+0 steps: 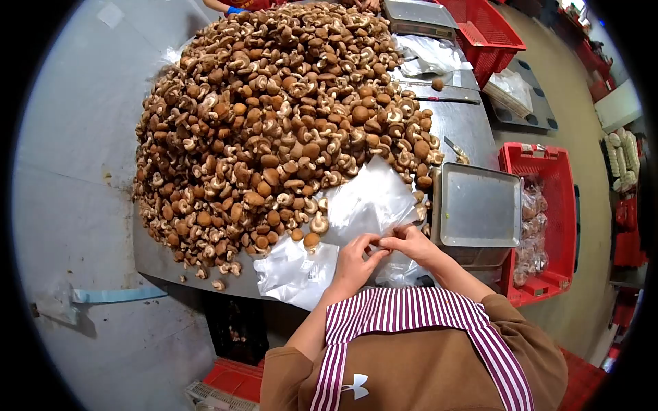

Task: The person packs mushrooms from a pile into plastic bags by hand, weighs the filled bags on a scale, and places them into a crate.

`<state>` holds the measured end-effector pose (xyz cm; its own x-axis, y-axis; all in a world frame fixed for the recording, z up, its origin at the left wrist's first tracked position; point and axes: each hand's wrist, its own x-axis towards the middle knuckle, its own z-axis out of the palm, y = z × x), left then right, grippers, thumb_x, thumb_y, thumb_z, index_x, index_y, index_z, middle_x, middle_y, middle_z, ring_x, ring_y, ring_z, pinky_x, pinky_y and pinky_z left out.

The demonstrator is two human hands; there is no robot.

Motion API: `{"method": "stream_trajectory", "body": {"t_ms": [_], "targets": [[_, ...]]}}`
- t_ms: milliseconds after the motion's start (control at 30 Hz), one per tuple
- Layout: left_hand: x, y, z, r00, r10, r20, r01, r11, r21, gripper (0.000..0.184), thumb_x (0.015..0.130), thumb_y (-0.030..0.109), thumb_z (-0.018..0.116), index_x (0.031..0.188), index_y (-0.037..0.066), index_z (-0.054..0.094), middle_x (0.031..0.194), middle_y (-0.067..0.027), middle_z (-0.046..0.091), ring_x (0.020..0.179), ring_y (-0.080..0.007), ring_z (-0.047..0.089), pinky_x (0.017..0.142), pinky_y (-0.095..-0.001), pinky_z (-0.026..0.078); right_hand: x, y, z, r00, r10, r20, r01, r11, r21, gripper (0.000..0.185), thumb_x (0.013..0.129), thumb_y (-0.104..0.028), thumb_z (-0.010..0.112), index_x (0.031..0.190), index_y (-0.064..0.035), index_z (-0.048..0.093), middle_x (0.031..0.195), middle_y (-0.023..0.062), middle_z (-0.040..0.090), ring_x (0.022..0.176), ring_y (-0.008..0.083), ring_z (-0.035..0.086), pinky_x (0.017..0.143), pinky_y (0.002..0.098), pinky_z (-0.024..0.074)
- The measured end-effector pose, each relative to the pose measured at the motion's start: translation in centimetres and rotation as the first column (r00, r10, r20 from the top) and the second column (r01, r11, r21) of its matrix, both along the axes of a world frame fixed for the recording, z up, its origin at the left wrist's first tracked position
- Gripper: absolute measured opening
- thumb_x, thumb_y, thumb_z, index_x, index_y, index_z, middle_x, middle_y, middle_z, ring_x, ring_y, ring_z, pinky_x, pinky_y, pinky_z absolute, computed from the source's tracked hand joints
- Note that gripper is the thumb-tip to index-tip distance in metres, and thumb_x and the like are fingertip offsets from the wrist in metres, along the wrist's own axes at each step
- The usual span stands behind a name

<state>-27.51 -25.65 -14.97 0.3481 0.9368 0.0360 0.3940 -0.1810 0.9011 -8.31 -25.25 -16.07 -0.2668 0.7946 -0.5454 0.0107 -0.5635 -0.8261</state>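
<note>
A clear plastic bag (370,198) lies spread on the metal table against the front of a big heap of shiitake mushrooms (267,116). At its near edge, my left hand (354,262) and my right hand (411,243) meet, fingertips pinched together on the plastic. The exact hold is partly hidden by the fingers. Left of my left hand is a stack of flat clear bags (298,270). To the right of my right hand stands a scale with a square metal pan (481,207), nothing on the pan.
On the right a red crate (565,240) holds several bagged mushrooms (531,236). A knife (456,148) lies behind the scale. Farther back are a second scale (419,17), more plastic bags (432,55) and another red crate (483,41). A co-worker's blue-cuffed hand (235,10) shows beyond the heap.
</note>
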Motion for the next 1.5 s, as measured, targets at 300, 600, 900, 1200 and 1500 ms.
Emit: {"method": "stream_trajectory", "body": {"t_ms": [300, 600, 900, 1200, 1500], "targets": [[0.2, 0.0, -1.9, 0.992, 0.12, -0.043, -0.12, 0.993, -0.004, 0.011, 0.081, 0.009, 0.067, 0.079, 0.002, 0.059, 0.072, -0.0138, 0.061, 0.057, -0.0247, 0.06, 0.054, -0.0359, 0.046, 1.0, -0.3, -0.4, 0.999, 0.017, 0.04, -0.017, 1.0, 0.004, 0.027, 0.087, -0.021, 0.077, 0.08, -0.0066, 0.055, 0.075, 0.0021, 0.06, 0.07, 0.011, 0.058, 0.062, 0.0257, 0.0465], [-7.7, 1.4, -9.0, 0.763, 0.603, -0.232, -0.578, 0.797, 0.173, 0.013, 0.075, 0.006, 0.067, 0.067, 0.002, 0.057, 0.056, -0.0124, 0.056, 0.051, -0.0298, 0.056, 0.052, -0.0406, 0.046, 4.9, 1.8, 0.5, 0.814, -0.54, -0.212, 0.532, 0.841, -0.099, 0.023, 0.093, -0.007, 0.059, 0.076, -0.012, 0.045, 0.073, 0.0027, 0.059, 0.074, 0.018, 0.063, 0.078, 0.0347, 0.0551], [-1.1, 1.2, 3.0, 0.967, 0.229, -0.114, -0.185, 0.933, 0.31, 0.042, 0.077, 0.01, 0.069, 0.117, 0.004, 0.058, 0.127, -0.0157, 0.054, 0.111, -0.0331, 0.055, 0.097, -0.0446, 0.043, -0.9, 1.3, 0.9, 0.971, -0.234, 0.043, 0.205, 0.915, 0.348, 0.027, 0.092, -0.011, 0.067, 0.077, -0.0109, 0.045, 0.062, -0.0045, 0.046, 0.049, 0.0051, 0.041, 0.044, 0.0225, 0.035], [-0.8, 0.9, -0.2, 0.956, 0.294, -0.01, -0.291, 0.949, 0.124, 0.017, 0.077, 0.001, 0.06, 0.093, 0.001, 0.064, 0.088, -0.0144, 0.065, 0.086, -0.0339, 0.063, 0.079, -0.043, 0.048, 1.4, 1.2, 4.6, 0.7, 0.065, 0.711, -0.511, 0.741, 0.435, 0.029, 0.086, -0.008, 0.071, 0.112, -0.0052, 0.058, 0.087, 0.009, 0.064, 0.07, 0.0196, 0.063, 0.064, 0.0335, 0.0514], [-3.4, 1.4, -7.0, 0.856, 0.454, -0.249, -0.429, 0.891, 0.149, 0.014, 0.079, -0.001, 0.061, 0.093, 0.002, 0.06, 0.076, -0.0129, 0.059, 0.07, -0.0295, 0.06, 0.067, -0.0398, 0.047, 3.2, 0.3, 3.7, 0.951, 0.047, 0.307, -0.176, 0.896, 0.409, 0.019, 0.098, -0.018, 0.055, 0.097, -0.0042, 0.069, 0.091, 0.004, 0.069, 0.089, 0.0181, 0.064, 0.084, 0.0331, 0.05]]}}
